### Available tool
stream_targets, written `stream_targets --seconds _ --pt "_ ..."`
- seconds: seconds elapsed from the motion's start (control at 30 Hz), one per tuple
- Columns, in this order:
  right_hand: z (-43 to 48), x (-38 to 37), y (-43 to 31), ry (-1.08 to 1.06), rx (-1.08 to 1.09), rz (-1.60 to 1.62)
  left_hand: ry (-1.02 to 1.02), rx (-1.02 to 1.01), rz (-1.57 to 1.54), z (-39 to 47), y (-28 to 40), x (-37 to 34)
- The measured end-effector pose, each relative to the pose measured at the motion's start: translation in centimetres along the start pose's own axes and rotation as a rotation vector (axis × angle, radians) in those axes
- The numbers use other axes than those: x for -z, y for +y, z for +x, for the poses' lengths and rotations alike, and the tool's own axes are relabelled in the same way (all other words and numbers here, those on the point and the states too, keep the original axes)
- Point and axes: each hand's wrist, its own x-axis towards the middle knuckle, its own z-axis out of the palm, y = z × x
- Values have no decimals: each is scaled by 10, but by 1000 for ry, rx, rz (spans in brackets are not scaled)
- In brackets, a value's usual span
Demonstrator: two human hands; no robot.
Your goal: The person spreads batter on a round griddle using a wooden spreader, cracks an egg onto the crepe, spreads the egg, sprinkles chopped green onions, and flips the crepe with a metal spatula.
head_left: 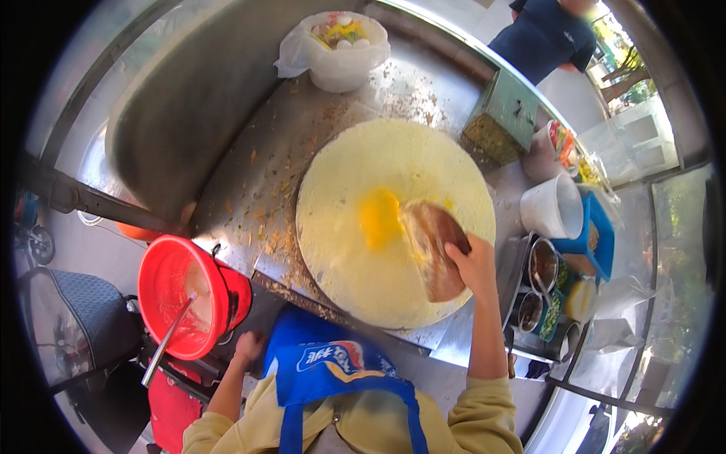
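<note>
A large round griddle [351, 289] in front of me is covered by a thin pale crepe [391, 153]. Beaten egg yolk [379, 218] forms a yellow patch near the middle of it. My right hand [477, 264] grips a brown half-round spreader [439, 255], smeared with batter and slightly blurred. The spreader's long edge lies on the crepe, just right of the yolk. Down by the counter's front edge, my left hand [251, 345] hangs beside my blue apron [334, 363]. Its fingers are curled away from view, and nothing shows in it.
A red bucket [148, 295] of batter with a metal ladle [167, 343] stands left. Eggs fill a bag-lined tub [340, 76] at the back. Right are a green metal box [505, 116], a white tub [547, 207], a blue bin [606, 238] and sauce pots [543, 264]. A person [544, 37] stands beyond.
</note>
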Motion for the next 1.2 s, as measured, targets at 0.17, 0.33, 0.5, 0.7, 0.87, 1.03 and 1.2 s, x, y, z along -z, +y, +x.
stream_targets --seconds 0.17,0.33,0.5,0.7,0.87,1.03,1.2 --pt "11 -30 -53 -212 171 -110 -46 526 -585 -4 -69 -53" --pt "100 -56 -4 182 -49 44 -59 674 -858 -4 -106 -50" --pt "83 -10 58 285 -151 193 -65 676 -829 16 -93 -32" --pt "117 30 -6 197 126 -481 65 614 -991 27 -89 -38" --pt "43 -35 71 208 472 -419 52 474 -846 31 -45 -43" --pt "-61 -63 29 133 708 -273 3 578 -755 12 -25 -58" --pt "-21 1 17 126 221 -218 -8 540 -753 15 -29 -53"
